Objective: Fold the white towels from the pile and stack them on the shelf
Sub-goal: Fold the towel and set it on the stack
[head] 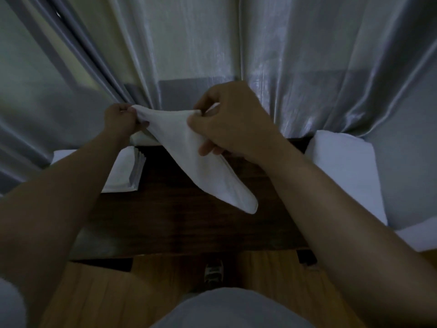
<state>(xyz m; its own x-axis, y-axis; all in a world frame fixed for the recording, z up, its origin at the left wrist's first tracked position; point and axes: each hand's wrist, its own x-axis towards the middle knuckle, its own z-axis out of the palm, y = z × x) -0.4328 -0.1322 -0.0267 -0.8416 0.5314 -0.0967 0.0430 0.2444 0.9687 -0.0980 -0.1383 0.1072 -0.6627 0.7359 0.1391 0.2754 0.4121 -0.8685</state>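
A dark brown wooden bench-like shelf (179, 223) stands on a light wooden plank floor (99, 292), pushed up against long, shiny silver-grey curtains (295, 67) with a darker grey band low down. The room is dim. No writing or label can be read anywhere.

Above the shelf, a small white cloth towel (201, 162) hangs in the air, stretched between two hands. The left hand (120, 121) pinches one upper corner with curled fingers; the right hand (234, 121) pinches the other upper corner between thumb and forefinger, its remaining fingers curled round the cloth below. The towel's loose end droops towards the right and down, not touching the wood.

On the shelf's left end lies a stack of folded white towels (123, 174), its layered edges facing the middle. At the right end, a bulkier pile of white towels (345, 166) rests partly against the curtain. Both bare forearms cross the foreground and hide parts of the shelf's ends. A shoe (214, 272) shows on the floor below.
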